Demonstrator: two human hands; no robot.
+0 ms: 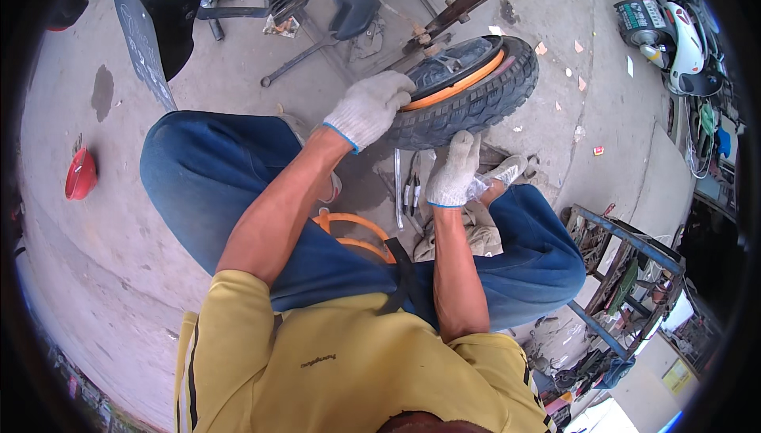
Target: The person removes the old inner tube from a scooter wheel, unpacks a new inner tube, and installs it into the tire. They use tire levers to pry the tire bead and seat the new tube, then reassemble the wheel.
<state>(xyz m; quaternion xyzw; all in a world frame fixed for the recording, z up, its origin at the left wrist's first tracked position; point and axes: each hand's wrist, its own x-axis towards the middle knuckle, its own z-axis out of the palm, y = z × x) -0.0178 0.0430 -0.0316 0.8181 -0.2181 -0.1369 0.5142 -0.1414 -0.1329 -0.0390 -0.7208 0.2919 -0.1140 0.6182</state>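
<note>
While a black, knobby-tyred wheel with an orange rim [476, 101] leans at one o'clock of the view, a partly hidden orange ring [349, 217] sits at seven. At the wheel's nine o'clock, the left hand in a white knit glove [371, 109] is clamped on its edge, and at its six the right hand, gloved alike [455, 171], meets the tyre, its grip impossible to tell; a red bowl-shaped object [81, 174] lies at nine o'clock of the view, and slim black tools [407, 195] at the right hand's nine.
</note>
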